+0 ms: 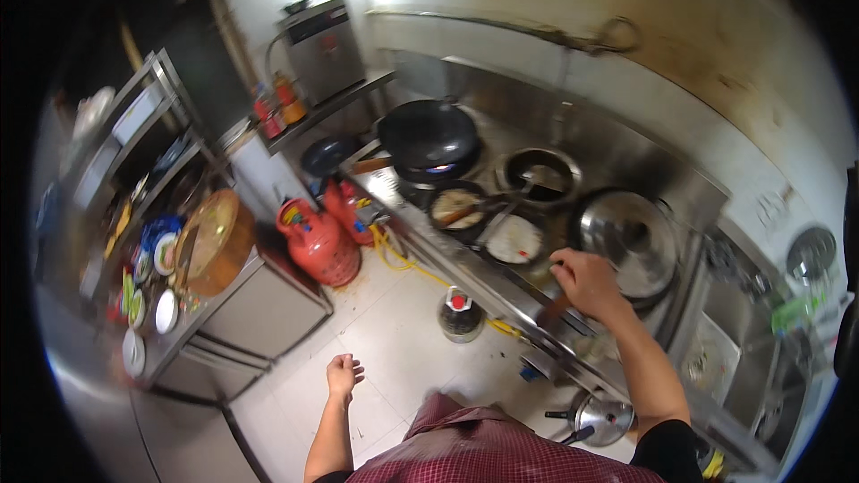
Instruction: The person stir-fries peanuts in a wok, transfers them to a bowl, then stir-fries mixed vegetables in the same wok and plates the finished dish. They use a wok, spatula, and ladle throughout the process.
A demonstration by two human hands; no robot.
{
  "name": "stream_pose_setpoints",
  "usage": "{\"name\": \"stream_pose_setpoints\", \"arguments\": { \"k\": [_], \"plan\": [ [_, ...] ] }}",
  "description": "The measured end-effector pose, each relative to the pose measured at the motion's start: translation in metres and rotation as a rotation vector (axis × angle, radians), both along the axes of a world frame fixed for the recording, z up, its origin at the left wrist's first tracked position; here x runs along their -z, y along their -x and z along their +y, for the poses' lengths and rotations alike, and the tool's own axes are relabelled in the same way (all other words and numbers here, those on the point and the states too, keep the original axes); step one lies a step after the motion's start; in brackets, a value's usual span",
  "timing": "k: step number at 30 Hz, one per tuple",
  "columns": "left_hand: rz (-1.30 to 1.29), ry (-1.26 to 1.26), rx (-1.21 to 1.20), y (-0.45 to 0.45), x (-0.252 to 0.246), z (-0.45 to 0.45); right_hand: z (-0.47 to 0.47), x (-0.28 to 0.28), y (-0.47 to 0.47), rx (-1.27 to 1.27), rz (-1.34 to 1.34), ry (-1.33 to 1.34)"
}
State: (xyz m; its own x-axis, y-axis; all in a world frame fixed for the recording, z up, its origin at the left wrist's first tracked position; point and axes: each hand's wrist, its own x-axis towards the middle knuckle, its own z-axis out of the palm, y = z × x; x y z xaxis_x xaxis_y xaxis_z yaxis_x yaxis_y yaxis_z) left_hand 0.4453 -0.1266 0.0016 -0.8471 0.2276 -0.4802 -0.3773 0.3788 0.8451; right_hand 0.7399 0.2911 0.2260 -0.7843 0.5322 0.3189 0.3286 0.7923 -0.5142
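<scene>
My left hand [344, 374] hangs over the tiled floor with loosely curled fingers, and nothing shows in it. Over the front of the steel stove my right hand [585, 280] has its fingers bent; whether it pinches something small cannot be made out. Just below it lies a brown wooden handle [553, 312]. Beyond the fingers, a small pan [513, 239] holds pale white food with a red speck, and a spatula or ladle crosses its edge. Another small pan [458, 208] has pale food and a wooden handle over it. A large lidded pot [627, 241] stands right of them.
A black wok [429, 137] sits above a blue flame. Behind the pans is a round pot [539, 176] with dark contents. A red gas cylinder [319, 241], a yellow hose [396, 258], a dark jug [460, 315] and a pressure cooker [604, 419] occupy the floor. A chopping block [218, 241] stands left.
</scene>
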Motion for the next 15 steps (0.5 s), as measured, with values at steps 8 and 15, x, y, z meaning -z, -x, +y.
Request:
{"name": "stream_pose_setpoints", "arguments": {
  "k": [8, 15],
  "plan": [
    [0.188, -0.091, 0.012, 0.233, 0.116, 0.115, 0.090, 0.057, 0.177, 0.217, -0.271, -0.070],
    [0.202, -0.036, 0.254, 0.405, 0.199, 0.251, 0.091, 0.062, 0.211, 0.364, -0.391, 0.057]
  ]
}}
